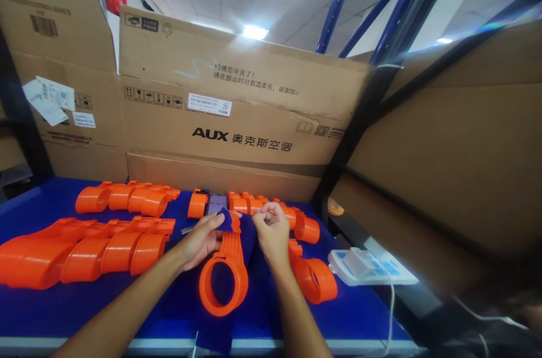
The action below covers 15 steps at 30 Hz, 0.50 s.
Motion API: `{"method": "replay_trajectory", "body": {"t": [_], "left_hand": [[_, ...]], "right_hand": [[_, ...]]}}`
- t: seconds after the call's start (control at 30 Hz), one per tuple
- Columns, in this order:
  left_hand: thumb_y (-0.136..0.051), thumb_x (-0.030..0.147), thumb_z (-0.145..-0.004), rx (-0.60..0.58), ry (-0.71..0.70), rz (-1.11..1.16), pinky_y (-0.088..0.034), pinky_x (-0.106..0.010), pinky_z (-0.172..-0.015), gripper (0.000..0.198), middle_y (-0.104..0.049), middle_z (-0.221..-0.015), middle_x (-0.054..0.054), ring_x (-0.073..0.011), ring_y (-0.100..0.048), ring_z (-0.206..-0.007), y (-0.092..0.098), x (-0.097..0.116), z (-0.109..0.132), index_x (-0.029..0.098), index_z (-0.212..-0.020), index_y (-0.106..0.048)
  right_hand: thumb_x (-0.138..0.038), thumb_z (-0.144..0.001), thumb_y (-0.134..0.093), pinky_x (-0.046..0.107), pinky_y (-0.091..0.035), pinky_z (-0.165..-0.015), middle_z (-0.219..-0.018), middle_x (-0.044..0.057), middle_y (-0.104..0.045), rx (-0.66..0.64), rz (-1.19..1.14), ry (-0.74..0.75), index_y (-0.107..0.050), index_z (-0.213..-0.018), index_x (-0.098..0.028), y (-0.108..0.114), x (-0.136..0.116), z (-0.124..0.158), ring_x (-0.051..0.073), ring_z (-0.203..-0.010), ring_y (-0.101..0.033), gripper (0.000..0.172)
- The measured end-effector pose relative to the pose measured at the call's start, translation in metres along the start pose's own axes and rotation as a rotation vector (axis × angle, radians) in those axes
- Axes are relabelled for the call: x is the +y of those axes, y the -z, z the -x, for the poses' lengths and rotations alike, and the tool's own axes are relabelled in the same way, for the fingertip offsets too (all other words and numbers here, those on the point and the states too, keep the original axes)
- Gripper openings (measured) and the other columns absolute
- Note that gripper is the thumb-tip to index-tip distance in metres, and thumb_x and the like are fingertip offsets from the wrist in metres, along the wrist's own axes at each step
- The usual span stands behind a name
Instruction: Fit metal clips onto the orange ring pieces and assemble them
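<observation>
Near the middle of the table, my left hand point(204, 240) grips an orange plastic part point(224, 284) by its upper end. The part has a ribbed neck and a large round ring that hangs downward. Something dark blue point(226, 219), perhaps a strip or cloth, sits at the top under my left thumb. My right hand point(273, 228) is raised just to the right, thumb and fingertips pinched together. Whatever it pinches is too small to make out. Behind my right wrist lies another orange ring part point(315, 279).
Rows of similar orange parts point(116, 250) lie on the blue table point(127, 310) to the left, with more point(307, 227) at the back right. A phone-like device point(217, 204) stands at the back. A white power strip point(372, 267) with a cable lies right. Cardboard walls point(237, 171) surround the table.
</observation>
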State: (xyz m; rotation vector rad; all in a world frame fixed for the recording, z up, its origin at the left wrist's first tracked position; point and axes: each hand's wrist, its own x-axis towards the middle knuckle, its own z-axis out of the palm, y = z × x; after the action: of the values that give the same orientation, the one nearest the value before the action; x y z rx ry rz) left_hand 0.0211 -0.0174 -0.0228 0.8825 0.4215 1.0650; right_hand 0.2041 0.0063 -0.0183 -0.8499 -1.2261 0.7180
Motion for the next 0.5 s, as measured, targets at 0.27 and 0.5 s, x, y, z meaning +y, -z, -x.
{"method": "replay_trajectory", "body": {"t": [0.27,0.5], "left_hand": [[-0.071,0.043,-0.089,0.114,-0.037,0.105,-0.063,-0.039,-0.081,0.046,-0.079,-0.102,-0.018,-0.0307,-0.077,-0.093,0.001,-0.002,-0.004,0.009,-0.12,-0.071],[-0.066,0.051,-0.09,0.111,-0.085,0.215,-0.062,-0.037,-0.08,0.054,-0.08,-0.1,-0.015,-0.0284,-0.078,-0.091,0.016,0.003,-0.01,0.015,-0.13,-0.064]], "right_hand": [[-0.057,-0.092,-0.065,0.026,-0.037,-0.056,-0.065,-0.004,-0.048,-0.15,-0.002,0.012,-0.055,-0.084,-0.023,-0.01,-0.012,0.008,0.013,-0.057,-0.043,0.037],[-0.057,-0.09,-0.069,0.027,-0.043,-0.065,-0.078,-0.002,-0.054,-0.435,-0.019,-0.099,-0.06,-0.092,-0.023,-0.012,-0.011,0.012,0.015,-0.069,-0.05,0.035]]}}
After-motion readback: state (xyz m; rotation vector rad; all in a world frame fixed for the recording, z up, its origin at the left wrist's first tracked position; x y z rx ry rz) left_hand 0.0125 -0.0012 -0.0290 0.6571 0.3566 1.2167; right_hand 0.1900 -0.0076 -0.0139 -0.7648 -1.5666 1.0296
